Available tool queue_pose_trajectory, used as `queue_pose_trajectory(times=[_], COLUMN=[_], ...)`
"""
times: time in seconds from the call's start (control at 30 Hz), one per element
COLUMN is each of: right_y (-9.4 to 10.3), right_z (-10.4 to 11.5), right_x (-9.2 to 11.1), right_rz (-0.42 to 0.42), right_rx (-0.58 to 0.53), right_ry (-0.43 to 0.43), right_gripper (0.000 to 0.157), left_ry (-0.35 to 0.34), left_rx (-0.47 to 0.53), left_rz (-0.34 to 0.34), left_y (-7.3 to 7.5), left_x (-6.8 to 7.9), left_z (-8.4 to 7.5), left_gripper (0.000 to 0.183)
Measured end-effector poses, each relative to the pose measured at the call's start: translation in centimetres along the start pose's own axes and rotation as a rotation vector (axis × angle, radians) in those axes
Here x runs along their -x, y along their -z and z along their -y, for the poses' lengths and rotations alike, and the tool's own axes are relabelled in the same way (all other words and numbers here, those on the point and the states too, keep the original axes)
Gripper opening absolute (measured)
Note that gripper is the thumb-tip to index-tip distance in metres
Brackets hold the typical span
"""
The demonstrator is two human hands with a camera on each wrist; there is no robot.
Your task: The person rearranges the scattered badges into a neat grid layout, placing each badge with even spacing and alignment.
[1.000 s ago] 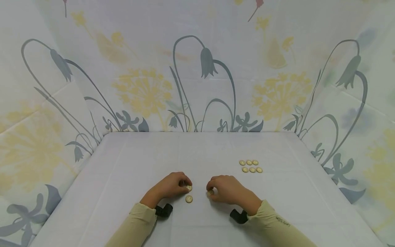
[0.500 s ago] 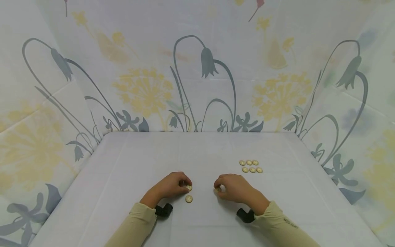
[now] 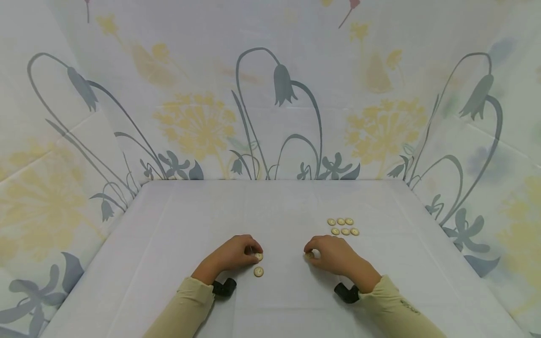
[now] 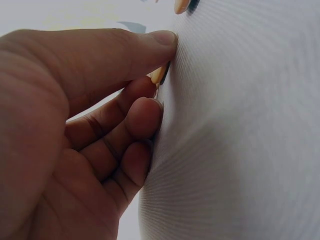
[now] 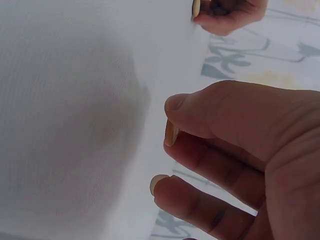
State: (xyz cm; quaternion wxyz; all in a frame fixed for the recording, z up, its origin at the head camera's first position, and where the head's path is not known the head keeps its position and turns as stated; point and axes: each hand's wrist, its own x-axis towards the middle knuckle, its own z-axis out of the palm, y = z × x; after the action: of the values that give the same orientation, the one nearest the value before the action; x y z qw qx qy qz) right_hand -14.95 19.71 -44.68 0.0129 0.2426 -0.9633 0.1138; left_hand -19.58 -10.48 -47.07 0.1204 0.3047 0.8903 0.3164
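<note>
My left hand (image 3: 235, 252) rests on the white cloth, thumb and index finger pinching a small round wooden disc (image 3: 259, 257) that lies flat. In the left wrist view this disc (image 4: 158, 74) shows edge-on between thumb and fingertips. Just nearer to me lies a loose wooden disc (image 3: 258, 272) with a dark mark on its face. Farther right, my right hand (image 3: 335, 255) holds another wooden disc (image 3: 310, 255) by its edges. The right wrist view shows that disc (image 5: 172, 133) pinched between thumb and index finger, lifted off the cloth.
Beyond my right hand, several wooden discs (image 3: 345, 231) lie in two short rows on the table (image 3: 190, 206). A flower-patterned cloth (image 3: 270, 131) rises at the back and both sides. Each wrist carries a black camera (image 3: 347, 293).
My right hand has moved right and slightly away from me with its disc, toward the two rows. The left hand and the discs near it have stayed put.
</note>
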Motion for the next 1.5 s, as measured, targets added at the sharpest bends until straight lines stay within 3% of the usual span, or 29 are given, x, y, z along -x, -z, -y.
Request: queue_pose_trajectory(times=[0.73,1.5], right_y=[1.4,2.4], right_z=[-2.3,-4.9], right_x=[1.5,2.7], right_rz=[-0.075,-0.063], right_rx=[0.003,-0.024], right_ry=[-0.060,-0.176], right_gripper=[0.014,0.013], left_ry=[-0.011,0.012], left_rx=[-0.010,0.012], left_rz=[-0.008,0.002], left_y=[0.0,-0.1], left_x=[0.2,-0.1], left_z=[-0.1,0.0], left_gripper=[0.016,0.016])
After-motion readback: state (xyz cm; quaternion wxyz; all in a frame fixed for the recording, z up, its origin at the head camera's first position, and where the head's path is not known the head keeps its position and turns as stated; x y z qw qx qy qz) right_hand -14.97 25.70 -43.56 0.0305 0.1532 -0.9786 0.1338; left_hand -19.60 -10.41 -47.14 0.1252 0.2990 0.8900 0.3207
